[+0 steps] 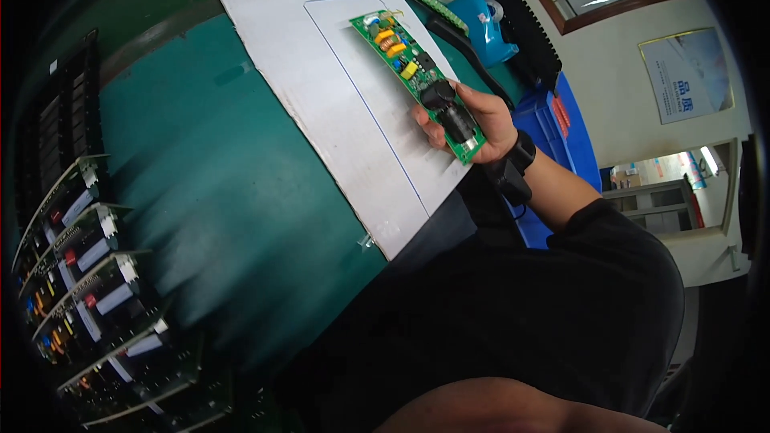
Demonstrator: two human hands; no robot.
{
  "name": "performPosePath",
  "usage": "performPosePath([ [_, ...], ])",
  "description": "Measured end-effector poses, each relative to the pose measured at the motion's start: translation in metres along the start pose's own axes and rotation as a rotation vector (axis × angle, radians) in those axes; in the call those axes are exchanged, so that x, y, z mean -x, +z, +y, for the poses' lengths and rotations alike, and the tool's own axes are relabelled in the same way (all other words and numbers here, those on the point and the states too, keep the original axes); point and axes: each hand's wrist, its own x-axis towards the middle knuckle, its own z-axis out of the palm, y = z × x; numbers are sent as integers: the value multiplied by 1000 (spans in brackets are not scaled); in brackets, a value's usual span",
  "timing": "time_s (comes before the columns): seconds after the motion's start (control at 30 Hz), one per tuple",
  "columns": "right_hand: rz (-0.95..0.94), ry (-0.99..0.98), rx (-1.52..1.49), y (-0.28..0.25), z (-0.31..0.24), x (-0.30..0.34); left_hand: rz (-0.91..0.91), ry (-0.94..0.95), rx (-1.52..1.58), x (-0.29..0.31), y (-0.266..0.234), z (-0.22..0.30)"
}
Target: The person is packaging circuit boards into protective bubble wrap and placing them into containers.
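Observation:
My right hand [491, 119] reaches in from the right and holds a long, narrow green circuit board [417, 72] by its near end. The thumb lies along one edge and the fingertips curl round the opposite edge. Yellow, black and copper-wound parts cover the board's upper face, with large black cylinders close to my fingers. The board is held tilted above a white sheet [321, 72] marked with a blue outline. A black band with a small box [512, 172] sits on my right wrist. My left hand is out of view.
Several populated circuit boards [104, 305] stand in a row at the left on the green work surface [257, 216]. Beyond the sheet are a blue tape dispenser [485, 32], a black-handled tool [461, 44] and another green board [441, 8]. A blue bin [581, 152] stands right.

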Motion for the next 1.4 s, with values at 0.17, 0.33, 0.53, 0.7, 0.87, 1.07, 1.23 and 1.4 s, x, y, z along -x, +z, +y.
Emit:
performPosePath([
  [0.17, 16, 52, 57, 1, -8, -12, 48, -60, -130, 20, -15, -39],
  [0.33, 59, 36, -16, 1, -28, 7, 278, -418, -264, 124, -150, -238],
  [0.53, -158, 100, -77, 0, -16, -11, 429, -709, -526, 283, -266, -335],
  [0.7, -139, 93, -31, -10, -24, -5, 356, -790, -788, 321, -296, -385],
  [0.87, -65, 37, -133, 8, -9, -2, 319, -726, -916, 301, -318, -442],
  [1.07, -91, 108, -236, 8, -18, 7, 132, -295, -1046, 225, -273, -358],
  [1.23, 69, 63, -41, 5, -5, -2, 48, 225, -880, 39, -77, -142],
  [1.4, 17, 128, -147, -3, -4, -8, 50, 687, -576, 26, 78, 143],
])
